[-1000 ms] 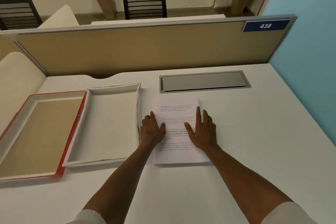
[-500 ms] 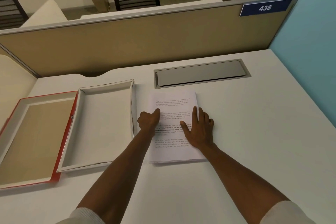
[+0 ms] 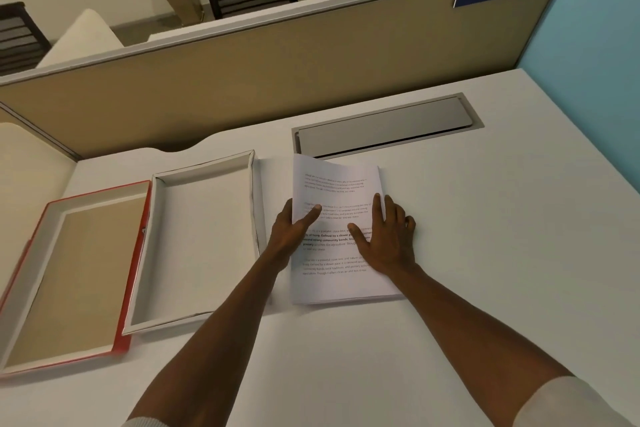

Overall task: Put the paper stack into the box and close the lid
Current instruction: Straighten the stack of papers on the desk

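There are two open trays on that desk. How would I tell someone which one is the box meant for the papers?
Start at the white desk below the tan partition. Two shallow trays lie left of the paper stack that the hands hold. The box is the all-white one right beside the papers; the lid, farther left, has a red rim and a tan inside.

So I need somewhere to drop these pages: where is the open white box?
In the head view the white box lies left of the paper stack, against the red lid further left.
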Demonstrator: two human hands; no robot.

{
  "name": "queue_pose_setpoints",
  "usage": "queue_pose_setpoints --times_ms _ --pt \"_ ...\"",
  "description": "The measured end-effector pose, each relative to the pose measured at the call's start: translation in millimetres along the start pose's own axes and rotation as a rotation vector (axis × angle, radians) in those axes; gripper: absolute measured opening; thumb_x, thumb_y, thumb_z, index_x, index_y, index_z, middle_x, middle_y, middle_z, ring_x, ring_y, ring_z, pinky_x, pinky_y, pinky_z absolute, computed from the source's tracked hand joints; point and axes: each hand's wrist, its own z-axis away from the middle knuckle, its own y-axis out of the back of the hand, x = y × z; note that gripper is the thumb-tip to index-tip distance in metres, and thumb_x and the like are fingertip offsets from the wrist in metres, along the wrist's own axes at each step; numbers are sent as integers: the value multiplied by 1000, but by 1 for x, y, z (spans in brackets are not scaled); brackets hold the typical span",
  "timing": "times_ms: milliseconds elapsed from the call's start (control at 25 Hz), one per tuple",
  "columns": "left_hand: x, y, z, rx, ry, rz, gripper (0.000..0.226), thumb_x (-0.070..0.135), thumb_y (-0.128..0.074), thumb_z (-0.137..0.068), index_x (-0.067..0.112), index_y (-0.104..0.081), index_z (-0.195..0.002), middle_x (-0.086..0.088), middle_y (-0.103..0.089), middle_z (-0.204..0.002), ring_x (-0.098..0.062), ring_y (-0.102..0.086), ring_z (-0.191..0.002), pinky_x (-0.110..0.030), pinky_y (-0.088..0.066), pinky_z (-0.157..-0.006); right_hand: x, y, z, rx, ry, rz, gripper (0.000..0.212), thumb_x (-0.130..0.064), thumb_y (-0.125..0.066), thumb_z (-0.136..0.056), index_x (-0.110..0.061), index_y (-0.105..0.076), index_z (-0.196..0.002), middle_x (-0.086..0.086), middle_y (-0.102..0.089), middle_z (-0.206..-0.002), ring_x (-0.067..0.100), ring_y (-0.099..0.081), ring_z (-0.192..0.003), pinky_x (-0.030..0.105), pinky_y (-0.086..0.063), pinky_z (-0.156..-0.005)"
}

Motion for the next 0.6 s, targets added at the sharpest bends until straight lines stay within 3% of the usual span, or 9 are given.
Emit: queue_pose_setpoints --times_ms 80,240,440,600 --pt "0 1 5 -70 -29 4 63 58 -64 -80 35 -51 -136 3 -69 -126 -28 -70 -108 -50 -60 -92 0 -1 0 13 -5 -8 89 -73 -33 -89 -12 -27 -154 18 -34 -157 36 -38 -137 55 -32 -109" --pt "4 -11 10 17 33 115 63 52 -68 -81 30 -55 -138 -6 -71 -128 -32 -71 -104 -53 -59 -92 1 -2 0 17 -9 -15 90 -74 -33 -88 -12 -26 -155 17 -35 -157 35 -39 -137 54 -32 -108" --pt "23 -16 -3 136 288 444 53 28 -66 -94 13 -52 -142 -19 -62 -139 -43 -60 -126 -62 -47 -109 1 -1 1 18 -5 -24 91 -74 -32 -88 -13 -26 -155 16 -34 -158 34 -39 -137 53 -31 -108" --pt "34 -14 -12 -29 357 484 58 32 -60 -95 10 -47 -146 -24 -55 -146 -43 -54 -133 -58 -37 -118 2 0 1 26 -3 -54 91 -73 -34 -88 -13 -26 -155 16 -33 -158 34 -38 -138 54 -30 -109"
